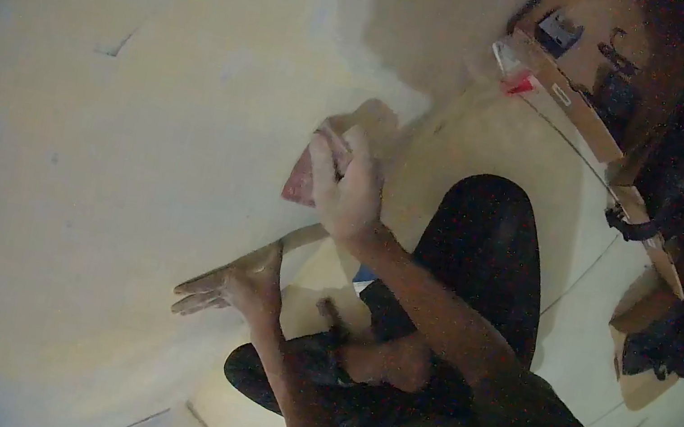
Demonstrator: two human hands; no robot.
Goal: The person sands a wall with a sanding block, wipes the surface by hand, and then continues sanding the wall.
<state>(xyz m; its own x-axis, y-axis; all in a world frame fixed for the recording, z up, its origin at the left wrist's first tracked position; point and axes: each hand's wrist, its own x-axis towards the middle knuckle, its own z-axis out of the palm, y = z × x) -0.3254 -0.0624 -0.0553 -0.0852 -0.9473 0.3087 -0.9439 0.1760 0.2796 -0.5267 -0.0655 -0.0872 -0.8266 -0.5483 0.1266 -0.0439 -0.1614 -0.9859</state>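
My right hand, pale with dust on the fingers, grips a small reddish sheet that looks like sandpaper. The sheet is flat against the whitish wall, and its upper part is partly hidden by my fingers. Lower and to the left, my left hand has its fingers stretched straight out, with nothing in it. Its fingertips point left and overlap the wall in this view. Dust also whitens this hand.
My bent knee in dark cloth is beside the right forearm. Cardboard boxes with dark items stand at the upper right, a red and clear packet by their edge. Light tiles cover the floor.
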